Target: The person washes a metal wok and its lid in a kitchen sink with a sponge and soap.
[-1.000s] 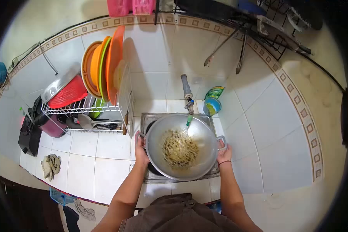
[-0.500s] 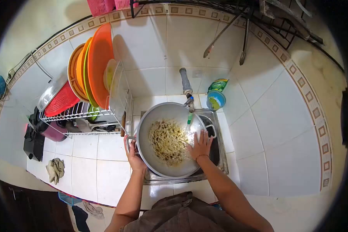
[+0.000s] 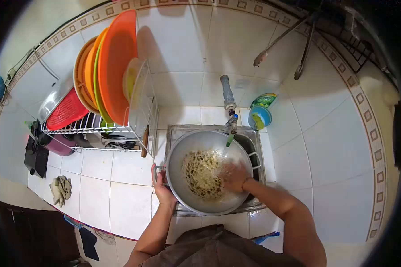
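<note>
Okay, left hand (image 3: 164, 192) holds the pan (image 3: 177, 155) by its handle (image 3: 159, 168); speckled contents (image 3: 202, 174) beside blurred right hand (image 3: 236, 177), grip unclear: gentle strokes should limit spills.

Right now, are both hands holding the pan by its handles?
No, the left hand is at one handle, but the right hand is inside the pan, away from the other handle.

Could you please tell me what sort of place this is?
It looks like a home kitchen, at the washing-up corner: a sink under a tap, a rack of plates beside it, and a big pan over the sink.
</note>
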